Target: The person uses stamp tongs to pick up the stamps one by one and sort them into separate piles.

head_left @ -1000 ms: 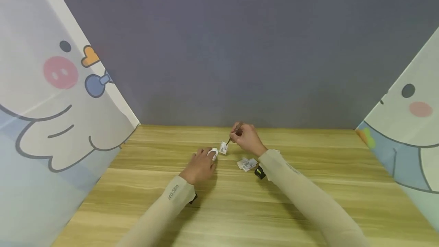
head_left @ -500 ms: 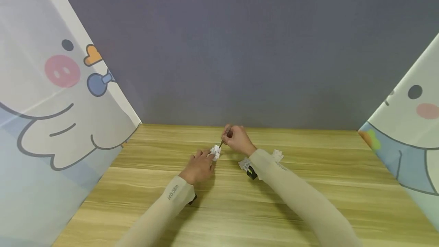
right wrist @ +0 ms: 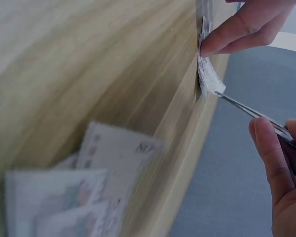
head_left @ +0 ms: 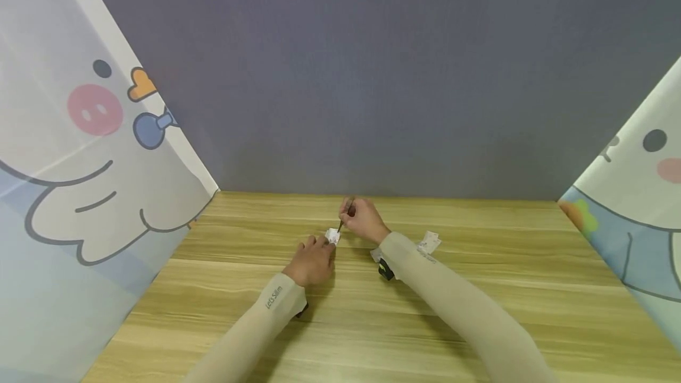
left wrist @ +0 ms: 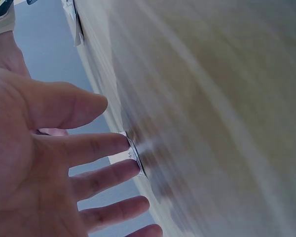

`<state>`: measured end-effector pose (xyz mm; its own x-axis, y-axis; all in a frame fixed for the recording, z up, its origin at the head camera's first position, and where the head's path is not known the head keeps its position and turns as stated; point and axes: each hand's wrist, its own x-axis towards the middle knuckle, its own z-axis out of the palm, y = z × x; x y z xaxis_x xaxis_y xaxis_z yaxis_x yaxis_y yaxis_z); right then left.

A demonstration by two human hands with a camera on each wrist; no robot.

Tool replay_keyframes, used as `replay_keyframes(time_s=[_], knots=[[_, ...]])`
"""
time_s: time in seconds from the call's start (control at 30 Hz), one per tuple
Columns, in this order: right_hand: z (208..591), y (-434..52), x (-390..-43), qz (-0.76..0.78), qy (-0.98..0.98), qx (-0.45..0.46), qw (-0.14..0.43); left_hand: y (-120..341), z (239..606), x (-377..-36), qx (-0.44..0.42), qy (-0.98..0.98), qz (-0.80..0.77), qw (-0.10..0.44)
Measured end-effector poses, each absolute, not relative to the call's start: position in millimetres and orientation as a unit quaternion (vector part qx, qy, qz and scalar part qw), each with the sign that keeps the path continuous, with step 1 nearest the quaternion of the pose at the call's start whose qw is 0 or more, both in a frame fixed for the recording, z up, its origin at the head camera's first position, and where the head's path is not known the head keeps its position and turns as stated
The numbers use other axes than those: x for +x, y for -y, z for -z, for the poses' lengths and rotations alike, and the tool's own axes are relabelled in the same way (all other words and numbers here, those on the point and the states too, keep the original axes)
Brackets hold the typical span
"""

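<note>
On the wooden table my left hand lies flat, its straight fingertips pressing a small clear-and-white packet against the surface. My right hand grips thin metal tweezers. In the right wrist view the tweezer tips pinch that same white packet, and a left fingertip touches it from above.
Several loose white packets lie by my right forearm. A grey wall closes the back of the table. Cartoon-printed panels stand at the left and right.
My right hand has moved left with the tweezers and the packet until the packet meets my left fingertips. The left hand has barely shifted.
</note>
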<state>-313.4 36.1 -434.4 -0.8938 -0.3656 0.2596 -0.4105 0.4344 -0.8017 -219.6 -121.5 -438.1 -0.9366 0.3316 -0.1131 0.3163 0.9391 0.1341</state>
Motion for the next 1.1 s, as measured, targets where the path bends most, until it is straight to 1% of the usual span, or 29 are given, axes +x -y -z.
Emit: replay_keyframes(time_s=[0.23, 0.33, 0.47, 0.6, 0.67, 0.93, 1.1], knots=[[433, -62, -313, -0.474, 0.855, 0.204, 0.05, 118, 437, -223, 0.157, -0.982, -0.065, 0.084], [428, -78, -310, -0.48, 0.851, 0.208, 0.056, 117, 437, -225, 0.154, -0.982, -0.067, 0.088], [420, -103, -303, -0.472, 0.852, 0.219, 0.06, 114, 437, -226, 0.157, -0.982, -0.066, 0.077], [416, -129, -297, -0.44, 0.866, 0.227, 0.067, 105, 436, -224, 0.186, -0.979, -0.071, 0.048], [416, -141, -293, -0.43, 0.873, 0.224, 0.063, 97, 435, -221, 0.207, -0.974, -0.076, 0.043], [432, -171, -288, -0.411, 0.887, 0.206, 0.039, 67, 439, -219, 0.297, -0.949, -0.069, 0.079], [442, -176, -286, -0.414, 0.889, 0.193, 0.033, 54, 443, -218, 0.32, -0.942, -0.056, 0.086]])
